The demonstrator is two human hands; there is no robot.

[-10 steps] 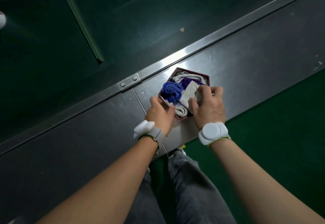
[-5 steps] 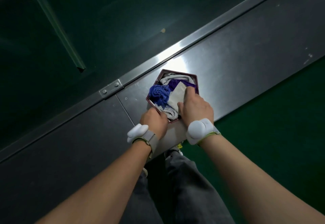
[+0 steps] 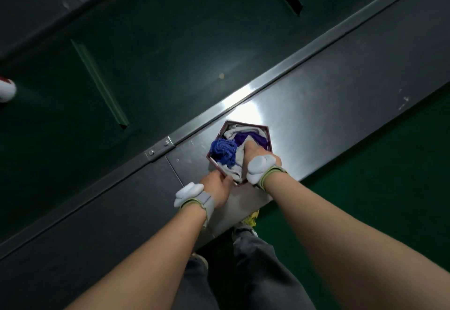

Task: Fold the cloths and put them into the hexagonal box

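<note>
A dark red hexagonal box [image 3: 246, 124] sits on the grey metal bench [image 3: 328, 105]. Inside lie a blue knitted cloth [image 3: 223, 151] at the left, a purple cloth [image 3: 243, 138] in the middle and a white cloth [image 3: 235, 131] at the back. My left hand [image 3: 217, 186] grips the box's near left wall. My right hand [image 3: 254, 152] reaches down into the box and presses on a light grey cloth [image 3: 239, 156]; its fingers are mostly hidden by the wrist and its white tracker.
The bench runs diagonally, with a raised metal rail [image 3: 160, 147] along its far edge. Beyond it lies dark green floor [image 3: 151, 61]. My legs in grey trousers [image 3: 243, 266] stand below the near edge. A white and red object [image 3: 6, 89] shows at the far left.
My right hand has gone from the box's right rim down into the box, onto the light cloth. My left hand stays on the near left wall. The camera view shifted.
</note>
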